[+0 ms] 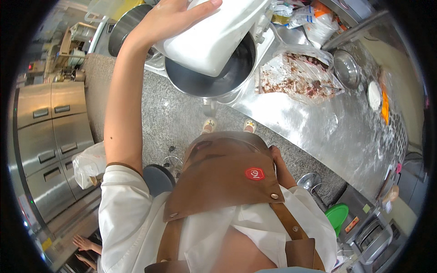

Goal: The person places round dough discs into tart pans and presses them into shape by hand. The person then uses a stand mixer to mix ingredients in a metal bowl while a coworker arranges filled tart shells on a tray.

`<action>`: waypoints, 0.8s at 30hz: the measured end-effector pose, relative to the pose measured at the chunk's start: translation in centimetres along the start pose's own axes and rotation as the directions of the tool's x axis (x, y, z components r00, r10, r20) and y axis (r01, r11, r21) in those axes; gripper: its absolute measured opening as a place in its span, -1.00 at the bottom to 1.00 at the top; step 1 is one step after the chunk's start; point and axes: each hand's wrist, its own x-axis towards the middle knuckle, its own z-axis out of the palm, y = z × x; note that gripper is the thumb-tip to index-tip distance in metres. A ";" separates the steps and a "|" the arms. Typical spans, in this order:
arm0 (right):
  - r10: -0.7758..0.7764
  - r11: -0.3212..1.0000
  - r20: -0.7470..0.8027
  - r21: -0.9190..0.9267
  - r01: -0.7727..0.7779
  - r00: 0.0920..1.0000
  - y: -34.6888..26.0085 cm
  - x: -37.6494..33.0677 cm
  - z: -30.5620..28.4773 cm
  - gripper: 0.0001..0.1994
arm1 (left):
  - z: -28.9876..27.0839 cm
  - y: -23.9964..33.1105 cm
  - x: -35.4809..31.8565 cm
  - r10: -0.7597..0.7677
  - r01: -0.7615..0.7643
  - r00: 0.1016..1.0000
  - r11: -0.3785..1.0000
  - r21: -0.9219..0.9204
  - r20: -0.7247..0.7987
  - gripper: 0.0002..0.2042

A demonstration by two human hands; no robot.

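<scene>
My left arm reaches up across the picture, and my left hand (175, 20) rests spread on top of the white head of a stand mixer (205, 50). Part of that hand runs off the upper edge. Beneath the mixer head sits a deep metal mixing bowl (184, 84) with a handle on its near side; its dark inside shows no clear contents. Down beside my brown apron (223, 173) is my right hand (275, 154), low at the hip. The apron covers most of its fingers, so its grip is hidden.
A steel worktable (282, 116) on the right carries a stained plastic bag (296, 75), a small metal bowl (347, 68) and an orange strip (385, 104). Another metal bowl (123, 34) stands upper left. Steel cabinets (54, 123) line the left, where another person's hand (82, 242) shows.
</scene>
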 end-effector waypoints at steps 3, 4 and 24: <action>-0.201 0.978 -0.025 -0.054 0.200 0.979 2.8 2.5 0.5 -0.66 | 0.2 -0.4 0.6 -0.061 0.060 0.998 0.995 -0.075 0.000 -0.29; -0.284 0.957 -0.037 -0.071 0.281 0.958 3.5 2.9 0.2 -0.69 | 0.3 -0.7 0.6 -0.091 0.091 0.996 0.995 -0.033 -0.012 -0.28; -0.262 0.900 0.131 0.391 0.193 0.956 -0.4 -4.7 -13.5 -0.69 | 0.6 1.2 0.2 -0.399 0.422 0.901 0.898 0.129 -0.167 -0.37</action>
